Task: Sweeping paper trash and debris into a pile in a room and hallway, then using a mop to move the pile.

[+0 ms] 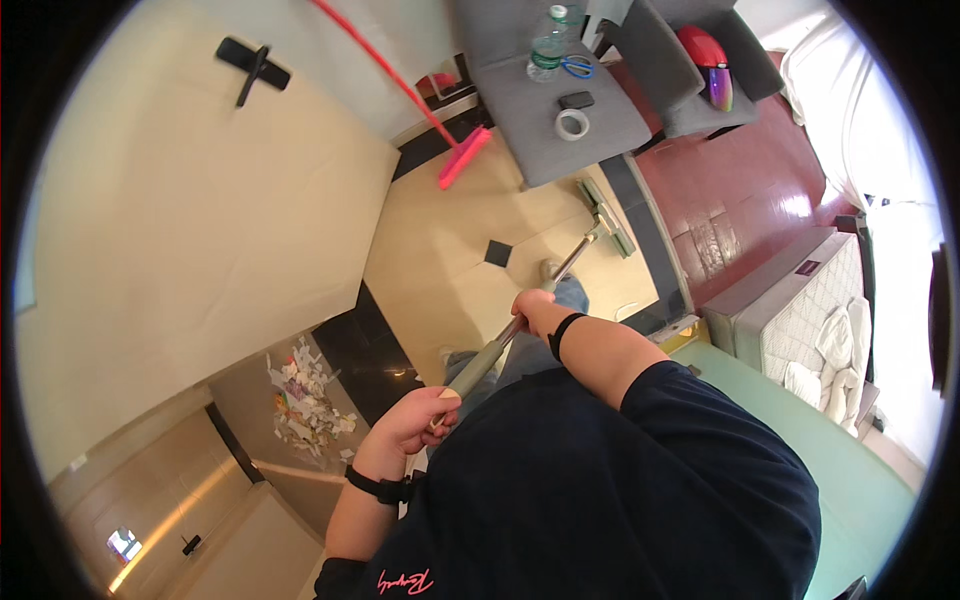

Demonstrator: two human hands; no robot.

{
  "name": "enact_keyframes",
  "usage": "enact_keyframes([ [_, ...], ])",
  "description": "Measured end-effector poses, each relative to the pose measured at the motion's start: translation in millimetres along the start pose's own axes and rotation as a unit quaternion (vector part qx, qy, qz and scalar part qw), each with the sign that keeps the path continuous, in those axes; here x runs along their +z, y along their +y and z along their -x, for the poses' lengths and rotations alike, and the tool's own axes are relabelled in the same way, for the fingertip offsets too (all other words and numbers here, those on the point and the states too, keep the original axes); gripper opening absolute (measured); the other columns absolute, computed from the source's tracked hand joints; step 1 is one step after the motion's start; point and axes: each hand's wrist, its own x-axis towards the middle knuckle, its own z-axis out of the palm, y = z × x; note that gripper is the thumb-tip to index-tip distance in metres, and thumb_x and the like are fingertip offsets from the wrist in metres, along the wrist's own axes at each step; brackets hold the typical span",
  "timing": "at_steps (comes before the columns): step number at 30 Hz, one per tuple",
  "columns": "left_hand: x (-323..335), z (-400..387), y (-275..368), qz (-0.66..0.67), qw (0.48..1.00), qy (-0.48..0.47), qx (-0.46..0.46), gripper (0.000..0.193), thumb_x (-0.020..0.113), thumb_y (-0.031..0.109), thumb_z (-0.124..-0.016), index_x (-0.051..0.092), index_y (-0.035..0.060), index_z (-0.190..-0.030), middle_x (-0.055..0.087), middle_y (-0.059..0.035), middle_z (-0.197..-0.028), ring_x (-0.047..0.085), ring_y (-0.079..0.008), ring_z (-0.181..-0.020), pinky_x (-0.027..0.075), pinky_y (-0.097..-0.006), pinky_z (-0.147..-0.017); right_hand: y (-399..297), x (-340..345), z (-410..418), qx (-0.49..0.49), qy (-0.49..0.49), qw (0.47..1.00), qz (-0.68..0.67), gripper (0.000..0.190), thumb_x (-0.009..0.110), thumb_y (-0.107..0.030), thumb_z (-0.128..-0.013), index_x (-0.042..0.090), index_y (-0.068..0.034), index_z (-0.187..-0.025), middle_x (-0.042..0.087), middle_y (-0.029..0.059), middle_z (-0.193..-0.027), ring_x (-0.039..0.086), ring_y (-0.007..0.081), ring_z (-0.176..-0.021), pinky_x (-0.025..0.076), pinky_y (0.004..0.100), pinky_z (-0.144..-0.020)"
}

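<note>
A flat mop with a pale green head [606,217] and a metal pole reaches across the beige tile floor [427,247]. My left hand [427,420] grips the top end of its green handle. Farther down, my right hand [532,306] is closed around the metal pole. The mop head lies by the dark tile border, beyond my shoe [553,270]. A pink broom [465,157] with a red handle leans to the upper left of the mop head.
A grey chair [585,146] holds a plastic bottle [547,45], blue scissors [577,66] and a tape roll [572,124]. A door [210,187] stands left; paper scraps [307,405] lie beyond it. A mattress [802,285] and a green surface [810,435] are right.
</note>
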Motion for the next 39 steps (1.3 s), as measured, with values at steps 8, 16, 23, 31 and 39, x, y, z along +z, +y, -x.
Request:
enact_keyframes([
  [8,-129,108,-118,0.075,0.995,0.052,0.026,0.014,0.057,0.02,-0.092,0.049,0.0106,-0.084,0.048,-0.0008,-0.065,0.042,-0.0078,-0.047,0.024,-0.0188,-0.037,-67,201,108,0.108,-0.063,0.986,-0.114,0.026,0.067,0.006,-0.07,0.054,-0.003,-0.091,0.06,0.0115,-0.074,0.063,0.0261,-0.059,0.057,0.0455,-0.06],
  [16,-141,187,-152,0.087,0.992,0.083,0.036,0.011,0.058,0.014,-0.09,0.049,0.0069,-0.089,0.051,-0.0026,-0.067,0.045,-0.0087,-0.046,0.025,-0.0193,-0.036,-92,262,202,0.044,-0.089,0.973,-0.206,0.009,0.067,-0.004,-0.075,0.062,-0.004,-0.082,0.062,0.0117,-0.075,0.064,0.0273,-0.062,0.057,0.0481,-0.05],
  [23,-106,187,-97,-0.067,0.997,0.044,0.02,0.011,0.058,0.011,-0.088,0.049,0.0064,-0.092,0.053,-0.0032,-0.067,0.048,-0.0086,-0.048,0.027,-0.0192,-0.035,-85,221,167,-0.112,-0.101,0.988,0.012,0.043,0.068,0.003,-0.072,0.04,-0.006,-0.102,0.054,0.0095,-0.079,0.059,0.024,-0.055,0.055,0.0446,-0.05],
  [31,-29,122,-18,-0.128,0.991,-0.018,-0.032,0.011,0.057,0.013,-0.09,0.048,0.0073,-0.09,0.054,-0.003,-0.069,0.049,-0.009,-0.047,0.033,-0.0205,-0.037,-36,85,177,-0.006,-0.079,0.966,-0.244,0.026,0.068,0.002,-0.072,0.047,-0.003,-0.087,0.056,0.0116,-0.075,0.059,0.0251,-0.054,0.053,0.0444,-0.048],
  [39,82,-7,39,-0.277,0.954,-0.073,-0.085,0.009,0.056,0.015,-0.091,0.05,0.01,-0.088,0.053,0.0001,-0.068,0.048,-0.0058,-0.048,0.027,-0.0184,-0.036,72,-43,161,0.118,0.095,0.802,-0.578,0.015,0.061,0.004,-0.074,0.051,-0.003,-0.083,0.049,0.0098,-0.071,0.055,0.0231,-0.063,0.05,0.0418,-0.049],
])
